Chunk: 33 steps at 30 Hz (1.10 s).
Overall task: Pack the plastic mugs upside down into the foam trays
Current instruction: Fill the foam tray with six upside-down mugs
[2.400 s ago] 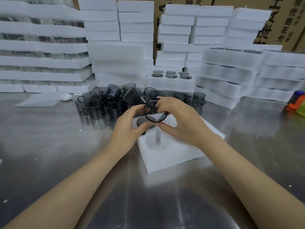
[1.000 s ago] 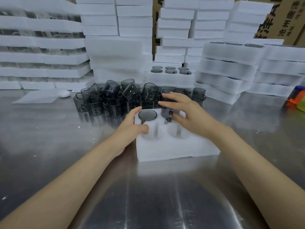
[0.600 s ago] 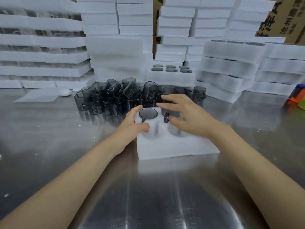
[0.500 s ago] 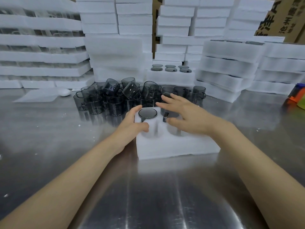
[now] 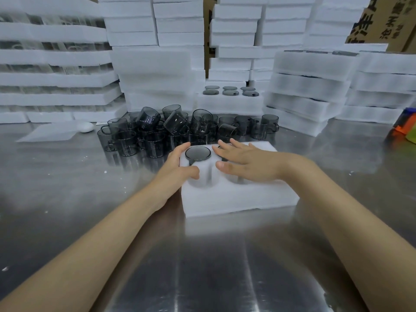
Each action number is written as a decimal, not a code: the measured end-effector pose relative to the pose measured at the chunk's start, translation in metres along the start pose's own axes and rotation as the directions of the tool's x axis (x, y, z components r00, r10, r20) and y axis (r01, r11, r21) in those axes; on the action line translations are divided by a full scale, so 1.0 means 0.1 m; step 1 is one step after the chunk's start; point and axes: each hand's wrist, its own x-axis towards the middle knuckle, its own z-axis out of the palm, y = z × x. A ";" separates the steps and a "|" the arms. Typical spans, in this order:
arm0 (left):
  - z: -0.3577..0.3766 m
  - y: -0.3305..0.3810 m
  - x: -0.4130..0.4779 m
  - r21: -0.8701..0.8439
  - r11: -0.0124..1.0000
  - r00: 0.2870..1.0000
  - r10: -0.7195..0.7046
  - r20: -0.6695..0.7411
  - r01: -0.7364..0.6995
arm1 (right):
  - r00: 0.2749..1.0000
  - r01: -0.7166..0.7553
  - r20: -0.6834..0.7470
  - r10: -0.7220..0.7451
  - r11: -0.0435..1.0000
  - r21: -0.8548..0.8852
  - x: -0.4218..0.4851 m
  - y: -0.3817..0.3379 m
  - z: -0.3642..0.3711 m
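Foam tray (image 5: 236, 199) holds inverted mug (image 5: 197, 153) between left hand (image 5: 177, 170) and right hand (image 5: 247, 164).

Right grip (image 5: 245, 164) lies flat over middle pockets of foam tray (image 5: 236, 199); I cannot see what sits beneath. Far right of tray, orange-green object (image 5: 405, 129) cut by frame edge. Behind tray, mug pile (image 5: 180, 129) overlaps, count unclear. Cardboard box (image 5: 382, 21) beyond tray: lettering cropped, unreadable to me.
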 end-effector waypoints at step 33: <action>0.09 -0.10 0.11 -0.157 0.985 0.991 0.046 -0.129 -0.066 | 0.519 -0.472 -0.726 0.451 0.859 0.196 1.08 1.85 -0.13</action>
